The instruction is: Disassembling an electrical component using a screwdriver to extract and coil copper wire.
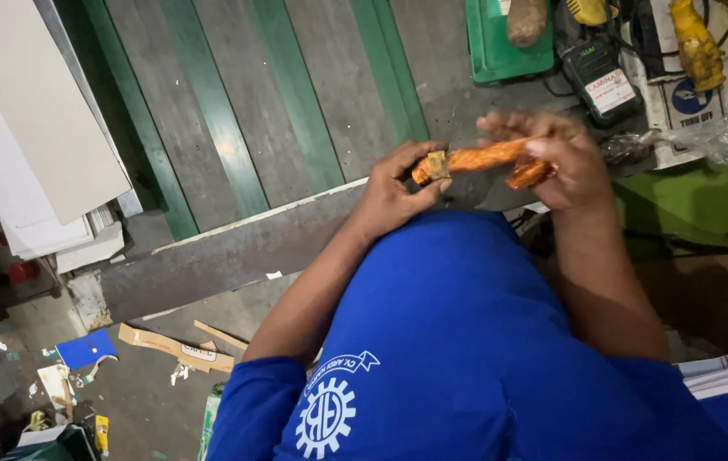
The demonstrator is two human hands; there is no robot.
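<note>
An orange, worn stick-like tool handle (475, 158) with a dull metal end is held in front of my blue shirt. My left hand (394, 192) pinches the metal end between thumb and fingers. My right hand (564, 162) wraps the other end, where a second orange piece (528, 175) shows under the palm. Both hands hover just above the edge of a grey workbench (236, 248).
The bench top has green strips (210, 111). A green box (500, 43), a black battery pack (603, 77), yellow tools (697, 43) and a plastic bag (705, 137) lie at the back right. White boards (31, 119) lean at left. Cardboard scraps (172, 346) litter the floor.
</note>
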